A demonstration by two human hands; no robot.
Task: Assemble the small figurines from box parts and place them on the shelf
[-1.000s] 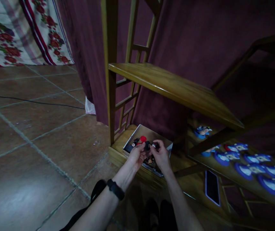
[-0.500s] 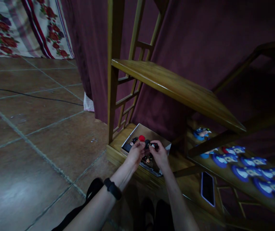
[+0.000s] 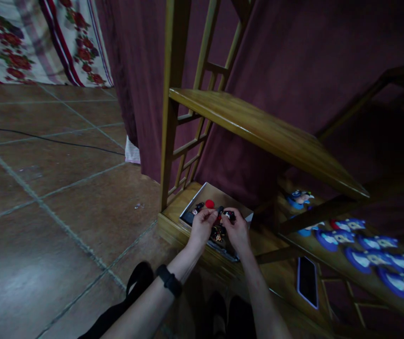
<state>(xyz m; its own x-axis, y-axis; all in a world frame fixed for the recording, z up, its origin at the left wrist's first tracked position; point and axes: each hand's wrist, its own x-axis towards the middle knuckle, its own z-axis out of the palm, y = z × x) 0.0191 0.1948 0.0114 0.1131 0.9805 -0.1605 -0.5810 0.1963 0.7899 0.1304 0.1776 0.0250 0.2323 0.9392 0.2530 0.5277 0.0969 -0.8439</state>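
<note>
A shallow cardboard box (image 3: 210, 190) sits on the lowest shelf, with several small dark figurines in it. Above it, my right hand (image 3: 239, 230) is closed round a small black-and-white figurine (image 3: 229, 215) with a dark, rounded part. My left hand (image 3: 202, 228), wearing a black wristband, is pinched at that figurine's left side; its fingertips seem to touch it. Just beyond my left fingers is a red round piece (image 3: 209, 204) in the box. Another dark figurine (image 3: 218, 233) lies between my hands, nearer the front wall.
A wooden shelf board (image 3: 258, 122) juts out above the box, beside an upright post (image 3: 169, 141). To the right, several blue-based figurines (image 3: 375, 259) stand in rows on another shelf. A phone (image 3: 307, 282) lies lower down. A cable (image 3: 46, 138) crosses the tiled floor.
The figurine has turned between my hands, its dark rounded part now smaller in view. My left fingers have pinched closer to it. The whole view has shifted slightly.
</note>
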